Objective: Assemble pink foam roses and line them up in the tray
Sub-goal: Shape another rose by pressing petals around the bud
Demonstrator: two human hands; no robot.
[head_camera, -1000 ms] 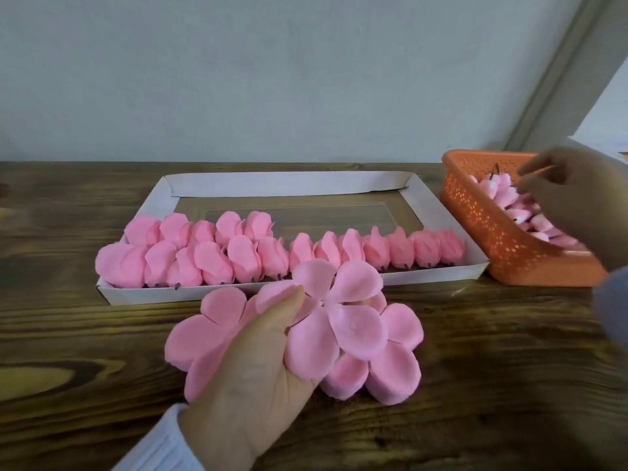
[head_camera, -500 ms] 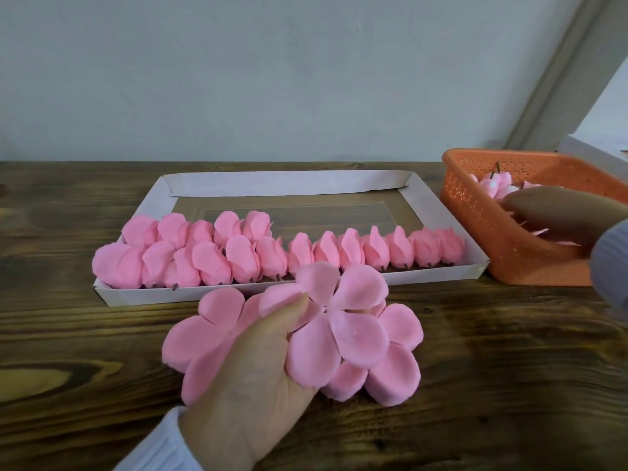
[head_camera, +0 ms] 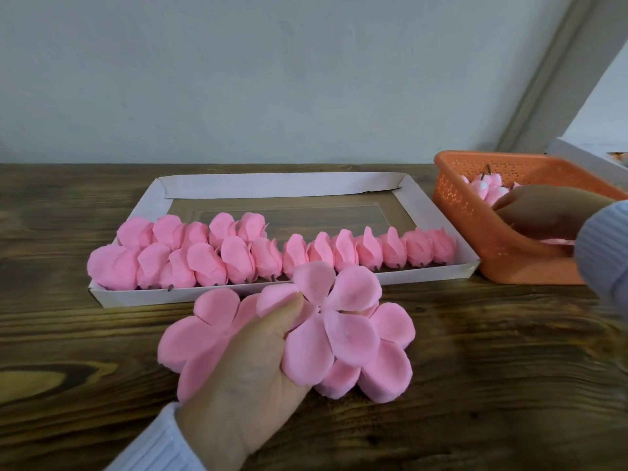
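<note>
Gripping foam petals [head_camera: 343, 334]: left hand [head_camera: 244, 379] thumb on top, fingers hidden beneath.

You have bare room along the far strip of the tray [head_camera: 278, 185] behind the roses [head_camera: 367, 251]. Petal stacks [head_camera: 346, 338] crowd its near rim, and the basket [head_camera: 469, 212] blocks its right side.

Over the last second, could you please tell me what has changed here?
The right hand dropped from above the rim down into the orange basket, among the pink buds; whether it grips one is hidden. The left hand still pinches the flat petals, and the roses in the tray are unchanged.
</note>
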